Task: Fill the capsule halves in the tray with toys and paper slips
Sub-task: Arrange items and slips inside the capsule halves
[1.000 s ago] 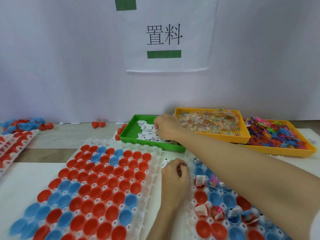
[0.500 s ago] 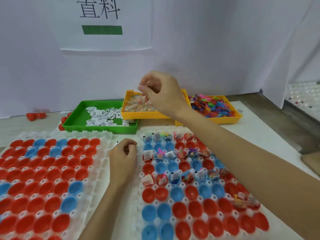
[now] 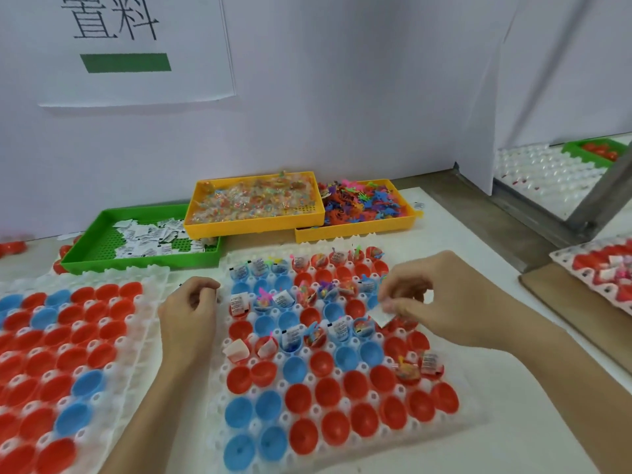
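Your right hand point(image 3: 431, 302) hovers over the right side of the white tray point(image 3: 342, 453), fingers pinched narrow on a small white paper slip point(image 3: 383, 316) that hangs just above a red capsule half point(image 3: 398, 325). Your left hand point(image 3: 188, 313) rests curled into a loose fist at the tray's left edge; whether it holds anything, you cannot tell from here. The tray's far rows already carry toys and slips, while the near rows of red and blue halves sit bare. The green bin point(image 3: 102, 258) of slips lies beyond the tray, beside two yellow bins point(image 3: 253, 227) of toys.
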`<state>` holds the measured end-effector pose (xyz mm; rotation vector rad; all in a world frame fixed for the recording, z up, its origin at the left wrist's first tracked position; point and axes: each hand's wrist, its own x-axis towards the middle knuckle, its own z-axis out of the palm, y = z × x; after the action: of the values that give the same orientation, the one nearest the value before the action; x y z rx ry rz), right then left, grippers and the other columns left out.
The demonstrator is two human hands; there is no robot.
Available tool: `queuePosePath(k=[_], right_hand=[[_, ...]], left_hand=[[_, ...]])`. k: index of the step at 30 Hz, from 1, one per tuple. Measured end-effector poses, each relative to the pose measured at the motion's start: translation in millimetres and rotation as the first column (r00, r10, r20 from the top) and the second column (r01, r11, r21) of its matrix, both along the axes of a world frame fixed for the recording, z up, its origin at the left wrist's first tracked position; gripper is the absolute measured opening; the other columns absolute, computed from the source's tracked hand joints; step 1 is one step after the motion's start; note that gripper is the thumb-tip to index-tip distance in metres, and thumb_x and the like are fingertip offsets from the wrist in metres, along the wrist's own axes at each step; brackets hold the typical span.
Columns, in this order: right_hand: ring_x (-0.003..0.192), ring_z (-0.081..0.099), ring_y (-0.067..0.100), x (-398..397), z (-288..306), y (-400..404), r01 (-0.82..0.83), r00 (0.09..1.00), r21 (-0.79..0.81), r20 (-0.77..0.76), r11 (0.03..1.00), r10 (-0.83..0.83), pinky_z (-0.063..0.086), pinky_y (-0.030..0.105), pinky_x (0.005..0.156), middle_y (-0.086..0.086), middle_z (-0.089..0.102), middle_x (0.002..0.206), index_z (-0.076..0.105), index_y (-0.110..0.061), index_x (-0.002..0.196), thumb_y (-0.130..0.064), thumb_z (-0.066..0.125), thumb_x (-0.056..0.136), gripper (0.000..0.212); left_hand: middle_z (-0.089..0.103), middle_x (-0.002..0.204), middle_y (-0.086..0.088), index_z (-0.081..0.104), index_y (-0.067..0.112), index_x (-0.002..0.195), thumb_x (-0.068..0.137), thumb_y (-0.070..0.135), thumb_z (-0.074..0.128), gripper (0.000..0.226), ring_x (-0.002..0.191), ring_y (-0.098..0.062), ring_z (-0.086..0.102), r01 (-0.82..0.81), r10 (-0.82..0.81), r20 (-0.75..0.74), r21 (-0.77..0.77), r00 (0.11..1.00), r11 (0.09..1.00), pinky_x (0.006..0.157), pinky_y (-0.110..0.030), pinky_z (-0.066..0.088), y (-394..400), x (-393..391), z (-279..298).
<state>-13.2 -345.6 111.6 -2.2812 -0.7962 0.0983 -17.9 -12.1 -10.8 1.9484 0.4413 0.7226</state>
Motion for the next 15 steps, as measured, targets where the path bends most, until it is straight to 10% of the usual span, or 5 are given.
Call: queuePosePath(k=[15], right_hand=[[0.075,0.062,0.004,-32,2,-12,-0.078,0.996,-0.377,-0.060,0.923,0.059,0.053,0.024,0.069,-0.019,0.064,0.075,0.070,-0.029,0.080,-0.024,0.067,0.089,0.010]], left_hand=[[0.068,0.079,0.011,0.070,0.021,0.080,0.086,0.004,0.051,0.026,0.076,0.007,0.060,-0.017,0.017,-0.015,-0.010,1.000,1.000,0.064,-0.021,0.044,-2,-2,0]])
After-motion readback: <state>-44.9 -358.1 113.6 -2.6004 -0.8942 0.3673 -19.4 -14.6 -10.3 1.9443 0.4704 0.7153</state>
